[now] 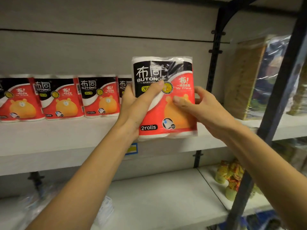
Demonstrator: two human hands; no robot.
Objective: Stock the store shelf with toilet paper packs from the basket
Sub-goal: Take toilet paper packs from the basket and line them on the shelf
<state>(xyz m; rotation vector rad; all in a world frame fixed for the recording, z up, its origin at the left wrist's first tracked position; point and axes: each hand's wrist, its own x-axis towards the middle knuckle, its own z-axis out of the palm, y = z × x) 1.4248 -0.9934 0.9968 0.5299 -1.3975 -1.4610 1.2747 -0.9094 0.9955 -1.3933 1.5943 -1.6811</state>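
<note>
Both hands grip 1 toilet paper pack (164, 97) upright above the shelf (66, 143). The left hand (139, 103) and right hand (204, 110) curl round its sides. 4 packs (61, 98) stand left of it.

Red, black and white toilet paper pack (166, 98) with an orange bear print; white shelf (66, 138); dark upright post (216, 52); blue price tag (132, 149).

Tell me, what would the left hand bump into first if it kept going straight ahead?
Probably the grey back wall behind the white shelf. The left hand grips the red-and-black plastic-wrapped toilet paper pack; depth is unclear.
</note>
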